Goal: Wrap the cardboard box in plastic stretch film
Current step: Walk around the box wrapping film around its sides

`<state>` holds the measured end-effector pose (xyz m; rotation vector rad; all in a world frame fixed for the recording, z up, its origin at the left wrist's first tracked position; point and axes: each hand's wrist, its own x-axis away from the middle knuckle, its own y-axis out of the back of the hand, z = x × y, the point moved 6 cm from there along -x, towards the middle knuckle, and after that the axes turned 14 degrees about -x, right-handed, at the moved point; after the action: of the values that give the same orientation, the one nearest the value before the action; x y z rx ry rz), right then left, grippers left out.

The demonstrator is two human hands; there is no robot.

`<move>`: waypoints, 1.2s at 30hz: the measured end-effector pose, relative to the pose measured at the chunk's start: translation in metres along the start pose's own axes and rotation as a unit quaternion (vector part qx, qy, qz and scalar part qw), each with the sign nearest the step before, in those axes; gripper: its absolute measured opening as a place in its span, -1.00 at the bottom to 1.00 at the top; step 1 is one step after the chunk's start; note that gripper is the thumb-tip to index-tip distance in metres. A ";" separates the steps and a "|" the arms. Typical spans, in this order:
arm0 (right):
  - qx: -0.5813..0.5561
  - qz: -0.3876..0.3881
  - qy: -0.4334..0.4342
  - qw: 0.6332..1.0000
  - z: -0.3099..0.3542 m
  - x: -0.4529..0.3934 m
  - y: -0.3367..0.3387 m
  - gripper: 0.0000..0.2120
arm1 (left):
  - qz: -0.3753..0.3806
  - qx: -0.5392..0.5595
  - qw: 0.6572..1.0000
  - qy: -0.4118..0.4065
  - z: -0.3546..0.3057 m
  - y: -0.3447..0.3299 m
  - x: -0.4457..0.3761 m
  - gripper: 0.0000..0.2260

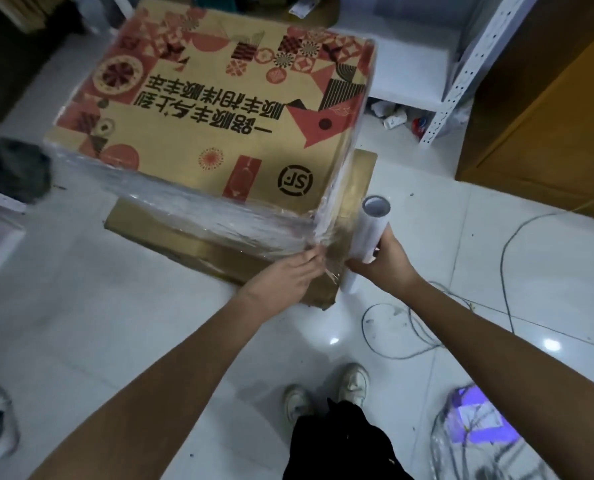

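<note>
White floor tiles (122, 341) spread under everything, with loose cables (410, 327) trailing at right. On a flat cardboard sheet (171, 230) sits the printed cardboard box (219, 109), its near side already covered in stretch film (198, 209). My left hand (285, 275) lies with straight fingers pressing the film at the box's near right corner. My right hand (389, 261) grips the film roll (368, 237), upright just beside that corner.

head-worn view, steeply downward, close
</note>
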<state>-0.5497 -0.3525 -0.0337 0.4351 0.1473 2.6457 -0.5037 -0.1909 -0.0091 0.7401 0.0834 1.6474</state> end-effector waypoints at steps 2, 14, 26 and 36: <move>0.002 -0.011 0.008 1.000 0.002 0.000 0.004 -0.59 | 0.031 0.040 0.998 0.025 0.002 0.007 -0.003 -0.56; -0.018 0.038 0.037 0.998 0.007 0.005 0.011 -0.66 | 0.128 0.027 0.991 0.036 0.001 0.025 -0.006 -0.51; 0.043 0.191 0.032 0.980 0.010 -0.041 0.030 -0.69 | 0.240 -0.103 0.964 -0.050 0.003 0.025 -0.005 -0.39; 0.017 0.273 0.016 0.962 0.018 -0.071 0.023 -0.68 | 0.220 -0.082 0.972 -0.012 -0.016 0.029 -0.011 -0.47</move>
<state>-0.4932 -0.4046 -0.0326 0.5002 0.0904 3.1973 -0.5365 -0.2024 -0.0128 0.6828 -0.2487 2.0362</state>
